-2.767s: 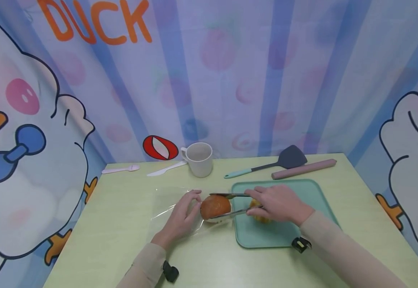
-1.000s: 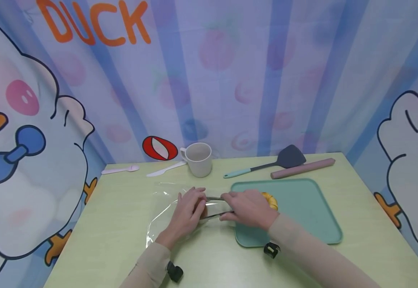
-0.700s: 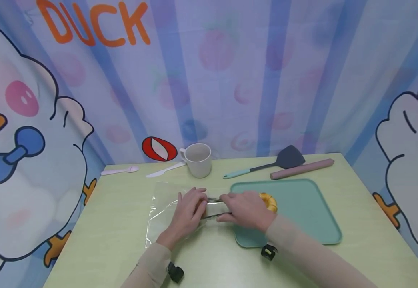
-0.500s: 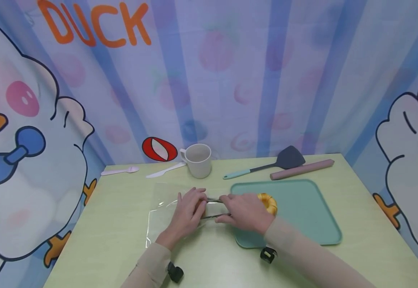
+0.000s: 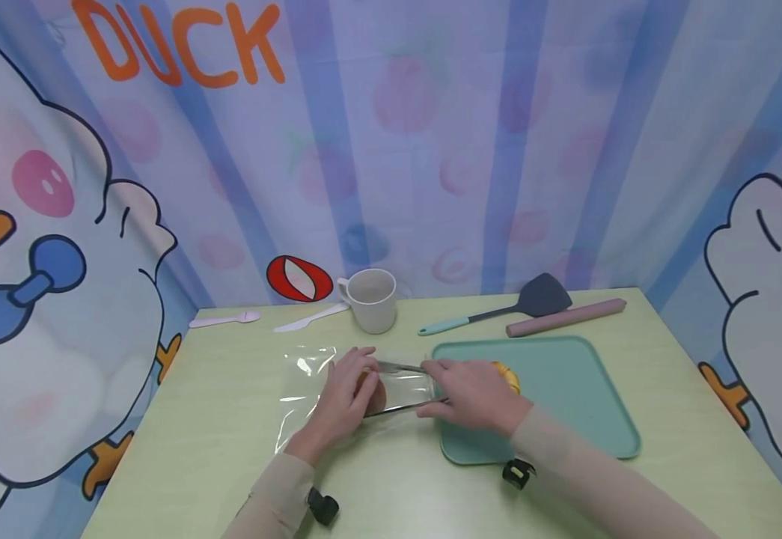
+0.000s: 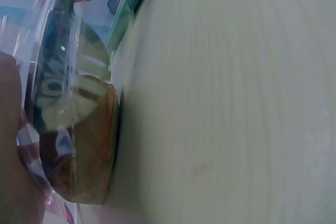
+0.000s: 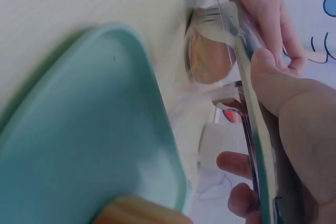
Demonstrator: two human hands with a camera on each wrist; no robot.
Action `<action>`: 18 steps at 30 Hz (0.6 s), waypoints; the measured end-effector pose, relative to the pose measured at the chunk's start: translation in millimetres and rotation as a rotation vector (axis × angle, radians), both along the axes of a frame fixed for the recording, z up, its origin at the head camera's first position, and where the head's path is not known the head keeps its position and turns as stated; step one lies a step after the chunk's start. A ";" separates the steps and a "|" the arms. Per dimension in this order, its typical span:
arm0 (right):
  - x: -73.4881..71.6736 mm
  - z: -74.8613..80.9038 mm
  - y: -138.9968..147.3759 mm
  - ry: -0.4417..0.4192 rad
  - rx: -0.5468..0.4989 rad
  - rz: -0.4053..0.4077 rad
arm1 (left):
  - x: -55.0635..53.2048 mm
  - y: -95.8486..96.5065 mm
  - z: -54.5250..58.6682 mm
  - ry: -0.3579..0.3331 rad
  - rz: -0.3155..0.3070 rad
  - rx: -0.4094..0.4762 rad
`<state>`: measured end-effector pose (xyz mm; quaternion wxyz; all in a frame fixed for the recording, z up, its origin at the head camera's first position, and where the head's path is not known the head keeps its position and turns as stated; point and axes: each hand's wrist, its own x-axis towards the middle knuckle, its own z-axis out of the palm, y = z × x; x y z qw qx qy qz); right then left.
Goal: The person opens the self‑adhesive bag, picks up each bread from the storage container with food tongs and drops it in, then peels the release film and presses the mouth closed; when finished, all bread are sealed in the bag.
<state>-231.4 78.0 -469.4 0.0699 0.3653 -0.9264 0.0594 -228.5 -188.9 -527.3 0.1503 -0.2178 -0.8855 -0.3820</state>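
A browned round bun [image 5: 377, 394] lies inside a clear plastic bag [image 5: 301, 382], partly hidden by my left hand [image 5: 342, 395]. That hand's fingers curl over the bag and grip it at the bun. My right hand [image 5: 474, 397] holds metal tongs [image 5: 400, 367], thumb and fingers on separate arms. The tongs reach into the bag with their arms spread; in the right wrist view their slotted, fork-like tip [image 7: 216, 22] stands at one side of the bun [image 7: 210, 59]. Through the film in the left wrist view, the bun [image 6: 79, 156] sits beyond the tongs' broad end [image 6: 68, 93].
A green tray [image 5: 566, 389] lies under the right forearm, bearing a golden ring-shaped bread [image 5: 507, 376]. Along the back stand or lie a white mug [image 5: 373, 301], a pale knife [image 5: 310, 317], a pink fork-like utensil [image 5: 225, 320], a dark turner [image 5: 544, 296] and a pinkish rod [image 5: 566, 317].
The bun in the tongs has moved left from the bag's mouth into the bag, under my left hand. Lately my right hand has drawn slightly right, and more of the bun shows.
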 end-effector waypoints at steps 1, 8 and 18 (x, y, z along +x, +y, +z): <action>0.3 1.5 3.0 0.002 -0.004 0.000 | -0.3 -0.7 -0.1 0.002 -0.003 0.008; -0.5 7.8 27.2 -0.004 -0.031 -0.001 | -4.4 -4.3 0.1 0.018 -0.073 0.061; 2.9 13.6 68.1 -0.016 -0.059 -0.037 | -3.6 -8.4 -3.9 -0.074 -0.032 0.032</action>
